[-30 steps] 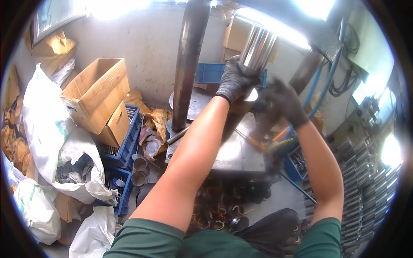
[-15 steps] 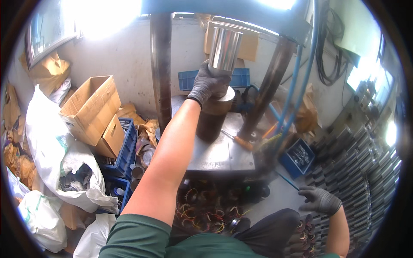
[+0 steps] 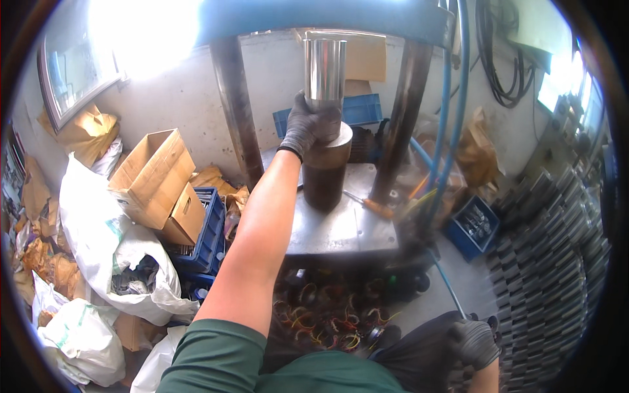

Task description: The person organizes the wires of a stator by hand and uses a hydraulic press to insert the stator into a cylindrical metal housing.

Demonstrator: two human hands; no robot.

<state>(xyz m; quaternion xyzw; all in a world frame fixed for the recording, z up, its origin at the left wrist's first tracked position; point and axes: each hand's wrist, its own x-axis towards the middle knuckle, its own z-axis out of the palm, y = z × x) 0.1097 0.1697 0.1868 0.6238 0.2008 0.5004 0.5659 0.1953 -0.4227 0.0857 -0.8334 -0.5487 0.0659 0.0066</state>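
My left hand (image 3: 314, 122), in a dark grey glove, is wrapped around the darker lower part of a shiny metal cylinder (image 3: 325, 69). That cylinder stands upright over a thick, dark round block with a pale top (image 3: 325, 177); the glove partly hides where they meet. The block rests on the steel plate (image 3: 304, 232) of a press frame. At lower right, my gloved right hand (image 3: 475, 342) is closed at the end of a thin blue lever rod (image 3: 447, 281), near my knee. Its fingers are slightly blurred.
Two dark posts (image 3: 236, 111) flank the plate under a blue crossbeam (image 3: 327, 16). A wooden-handled tool (image 3: 377, 208) lies on the plate. Wired parts (image 3: 334, 321) fill the space below. Stacked metal pieces (image 3: 550, 262) stand right; cartons (image 3: 154, 170) and white sacks (image 3: 98, 242) stand left.
My right hand has come down and toward my body, and the lever rod has swung lower with it. My left hand keeps its hold on the cylinder. The whole view has turned slightly.
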